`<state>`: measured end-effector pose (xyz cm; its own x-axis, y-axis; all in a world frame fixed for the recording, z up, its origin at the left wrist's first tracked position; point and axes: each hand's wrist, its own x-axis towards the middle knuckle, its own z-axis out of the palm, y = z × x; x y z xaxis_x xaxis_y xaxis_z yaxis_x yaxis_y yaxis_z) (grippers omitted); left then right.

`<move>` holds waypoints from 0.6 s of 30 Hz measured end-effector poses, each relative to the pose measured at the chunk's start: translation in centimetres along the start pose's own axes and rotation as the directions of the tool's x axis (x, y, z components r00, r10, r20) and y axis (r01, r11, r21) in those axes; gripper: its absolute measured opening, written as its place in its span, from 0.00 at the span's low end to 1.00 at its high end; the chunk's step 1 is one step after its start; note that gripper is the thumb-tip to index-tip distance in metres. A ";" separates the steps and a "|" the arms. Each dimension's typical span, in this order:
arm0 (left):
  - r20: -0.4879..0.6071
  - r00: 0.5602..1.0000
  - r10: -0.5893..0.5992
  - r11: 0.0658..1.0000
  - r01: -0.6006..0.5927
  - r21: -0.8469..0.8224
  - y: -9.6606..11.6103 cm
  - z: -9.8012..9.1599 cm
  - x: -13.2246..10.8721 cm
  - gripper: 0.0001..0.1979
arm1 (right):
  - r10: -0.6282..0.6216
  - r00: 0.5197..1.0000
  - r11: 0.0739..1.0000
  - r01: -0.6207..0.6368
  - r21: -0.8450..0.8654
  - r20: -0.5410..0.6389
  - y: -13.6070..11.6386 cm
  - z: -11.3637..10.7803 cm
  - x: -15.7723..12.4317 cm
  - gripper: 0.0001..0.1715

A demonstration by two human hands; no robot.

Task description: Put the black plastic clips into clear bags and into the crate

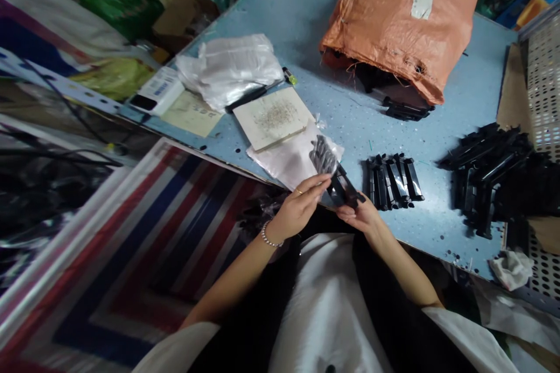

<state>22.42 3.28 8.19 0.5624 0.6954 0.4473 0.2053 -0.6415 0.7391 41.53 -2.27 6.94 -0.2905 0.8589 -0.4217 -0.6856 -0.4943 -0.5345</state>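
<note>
My left hand (300, 207), with a beaded bracelet on its wrist, and my right hand (359, 217) meet above the near edge of a speckled blue table (306, 23). Between them is a black plastic part (345, 189), gripped by the fingers of both hands. A dark ribbed bundle (324, 154) sits just beyond my left fingers, on a translucent plastic sheet (284, 157). Right of my hands, a row of black plastic parts (390, 183) lies on the table. A larger heap of similar parts (485, 178) lies further right.
An orange woven sack (398, 23) with dark parts at its mouth lies at the back. A white plastic bag (230, 70), a cardboard square (273, 119) and a white box (157, 91) stand left of it. A perforated crate (545, 105) stands at right; a striped bag (131, 245) lies left.
</note>
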 end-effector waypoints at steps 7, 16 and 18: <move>-0.126 0.992 0.029 1.000 -0.030 -0.007 1.7 0.0 -0.3 0.29 | -0.152 0.984 0.954 0.122 -0.274 -0.089 -0.2 1.3 -0.5 0.24; 0.061 0.979 -0.194 0.969 0.181 0.168 3.6 -4.5 -1.7 0.15 | -0.291 0.941 0.365 0.277 -0.889 0.174 -1.0 2.4 -3.3 0.23; 0.086 0.934 -0.346 0.922 0.321 0.218 3.4 -7.5 -3.5 0.13 | -0.335 0.932 0.180 0.206 -0.962 0.137 -2.6 1.6 -4.6 0.23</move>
<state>15.16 1.08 12.95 0.5233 0.8438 0.1188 0.5442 -0.4382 0.7154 43.60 -4.76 11.40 -0.1328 0.9846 -0.1138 0.4585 -0.0408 -0.8878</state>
